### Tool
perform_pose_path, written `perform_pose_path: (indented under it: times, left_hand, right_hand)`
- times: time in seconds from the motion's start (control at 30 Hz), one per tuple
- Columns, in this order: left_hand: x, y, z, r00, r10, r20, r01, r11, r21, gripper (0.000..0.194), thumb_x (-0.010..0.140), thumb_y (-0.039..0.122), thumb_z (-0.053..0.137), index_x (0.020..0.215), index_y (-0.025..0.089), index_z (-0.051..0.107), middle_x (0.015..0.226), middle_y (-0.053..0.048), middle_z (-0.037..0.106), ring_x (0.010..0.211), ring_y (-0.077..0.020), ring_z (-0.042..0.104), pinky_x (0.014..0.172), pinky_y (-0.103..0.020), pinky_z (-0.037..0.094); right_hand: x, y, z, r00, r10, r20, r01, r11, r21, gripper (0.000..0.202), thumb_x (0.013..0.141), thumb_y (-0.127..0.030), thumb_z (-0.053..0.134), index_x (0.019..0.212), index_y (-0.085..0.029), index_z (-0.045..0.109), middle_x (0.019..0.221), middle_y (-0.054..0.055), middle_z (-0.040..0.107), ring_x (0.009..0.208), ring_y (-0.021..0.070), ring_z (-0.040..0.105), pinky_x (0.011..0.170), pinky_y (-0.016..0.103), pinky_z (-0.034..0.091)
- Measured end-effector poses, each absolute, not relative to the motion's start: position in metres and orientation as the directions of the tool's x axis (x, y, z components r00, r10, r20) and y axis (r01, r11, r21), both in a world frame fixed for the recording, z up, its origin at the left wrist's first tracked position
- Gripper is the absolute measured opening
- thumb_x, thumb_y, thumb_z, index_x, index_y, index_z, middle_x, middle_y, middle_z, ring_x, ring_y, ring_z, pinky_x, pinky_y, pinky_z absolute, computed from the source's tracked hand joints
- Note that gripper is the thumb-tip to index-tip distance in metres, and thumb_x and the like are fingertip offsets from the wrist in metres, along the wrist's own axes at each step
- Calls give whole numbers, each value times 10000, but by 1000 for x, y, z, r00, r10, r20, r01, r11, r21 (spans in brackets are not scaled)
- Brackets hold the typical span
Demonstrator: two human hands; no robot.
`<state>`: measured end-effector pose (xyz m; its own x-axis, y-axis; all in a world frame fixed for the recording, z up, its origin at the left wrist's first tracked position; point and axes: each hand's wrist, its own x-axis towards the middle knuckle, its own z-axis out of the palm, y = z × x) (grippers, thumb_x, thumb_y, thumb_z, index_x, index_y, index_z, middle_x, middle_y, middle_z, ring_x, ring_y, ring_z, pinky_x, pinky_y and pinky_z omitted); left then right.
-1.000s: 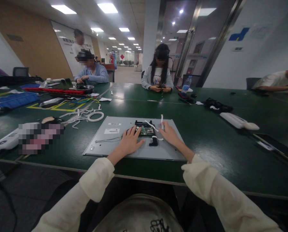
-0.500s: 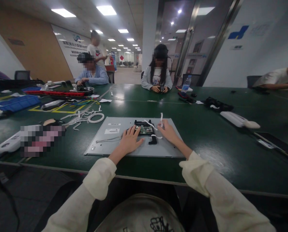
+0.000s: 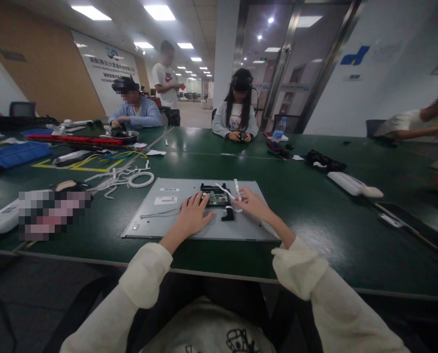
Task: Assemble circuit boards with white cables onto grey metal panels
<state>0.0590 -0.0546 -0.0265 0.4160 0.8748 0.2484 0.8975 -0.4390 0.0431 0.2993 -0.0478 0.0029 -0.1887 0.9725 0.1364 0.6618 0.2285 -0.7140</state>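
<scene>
- My left hand point(image 3: 193, 215) lies with fingers spread on one grey panel point(image 3: 167, 225), at the circuit board's point(image 3: 218, 198) left edge.
- My right hand point(image 3: 254, 203) pinches one upright white strip point(image 3: 237, 188) beside the board, which sits mid-panel.
- Two white labels point(image 3: 166, 200) mark the panel, print too small to read.
- One white coil point(image 3: 141, 180) lies left on the green bench point(image 3: 307, 235).
- One bottle point(image 3: 279, 127) stands beyond.
- One wall sign point(image 3: 112, 66) bears Chinese characters.

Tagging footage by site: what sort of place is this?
Probably a shared office workroom: a long green table strewn with parts, a blue tray, and a lettered wall sign behind.
</scene>
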Motion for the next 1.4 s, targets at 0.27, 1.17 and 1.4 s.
perform_pose_path:
  times: [0.27,1.17,1.4]
  left_hand:
    - [59,-55,-25,410,880,241,897,-436,67,631,874,566,247,1405,225,247,1447,-96,302,1330,-273,247,1042,-443,246]
    - [67,-61,-12,437,836,333,892,-449,-46,482,915,447,257,1312,214,401,1311,-130,458,1264,-297,331,1007,-513,252]
    - [83,-49,12,427,827,367,884,-468,26,290,899,246,332,1020,179,587,1169,-134,536,1209,-279,379,1017,-495,254]
  right_hand:
    - [294,-57,10,-312,948,61,612,250,-750,360,753,-280,574,1071,-176,441,897,24,658,784,157,611,747,291,437]
    - [262,-60,6,-247,935,255,335,330,-883,336,739,-327,576,1015,-203,429,776,-29,536,616,109,561,603,273,481]
    - [256,-63,13,-207,943,262,140,294,-946,327,738,-358,590,968,-216,404,767,-37,505,640,100,560,663,284,514]
